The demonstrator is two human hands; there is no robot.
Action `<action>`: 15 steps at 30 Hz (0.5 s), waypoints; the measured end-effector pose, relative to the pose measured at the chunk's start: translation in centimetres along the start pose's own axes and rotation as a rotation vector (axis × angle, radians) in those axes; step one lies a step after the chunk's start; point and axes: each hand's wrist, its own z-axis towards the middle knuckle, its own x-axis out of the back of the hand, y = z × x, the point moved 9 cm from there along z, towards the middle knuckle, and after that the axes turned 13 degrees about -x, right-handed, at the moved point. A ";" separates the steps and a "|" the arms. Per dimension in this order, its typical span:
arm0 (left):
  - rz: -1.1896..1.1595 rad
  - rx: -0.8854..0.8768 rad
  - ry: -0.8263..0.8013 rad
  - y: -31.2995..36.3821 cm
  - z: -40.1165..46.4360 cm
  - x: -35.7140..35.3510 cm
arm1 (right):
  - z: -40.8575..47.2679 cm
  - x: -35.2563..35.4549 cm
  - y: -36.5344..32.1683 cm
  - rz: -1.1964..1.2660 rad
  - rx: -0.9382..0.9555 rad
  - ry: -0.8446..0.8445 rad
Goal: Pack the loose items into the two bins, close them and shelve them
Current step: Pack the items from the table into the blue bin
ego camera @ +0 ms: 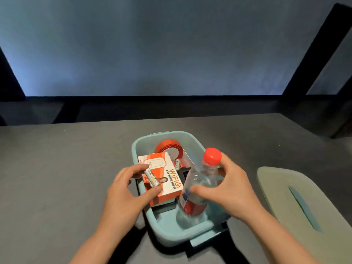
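Observation:
A light blue bin [139, 147] stands open on the dark table. Inside lie an orange and white WiFi box [171, 180], a red tape roll [167, 146] at the far end and small batteries [179, 163]. A clear water bottle [200, 180] with a red cap leans in the bin's right side. My right hand [226, 185] grips the bottle round its middle. My left hand [123, 191] pinches a white and yellow battery [151, 177] between thumb and fingers, just above the box's left edge.
A grey-green lid [297, 199] with a slot handle lies flat on the table to the right of the bin. The dark table [57, 168] stretches left and behind. A pale wall and black frame posts stand beyond.

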 end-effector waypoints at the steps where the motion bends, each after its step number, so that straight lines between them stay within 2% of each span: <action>1: 0.007 0.007 0.000 -0.2 -0.1 -0.2 | -0.1 -0.8 0.8 -0.017 -0.015 -0.039; 10: 0.070 0.025 0.013 -1.1 -0.8 1.1 | 0.4 -7.8 3.5 -0.147 -0.094 -0.356; 13: 0.082 0.028 0.004 -1.3 -0.9 1.1 | 1.1 -7.4 4.5 -0.156 -0.170 -0.395; 15: 0.094 0.030 -0.010 -1.4 -1.0 1.0 | 1.5 -6.1 5.1 -0.125 -0.211 -0.361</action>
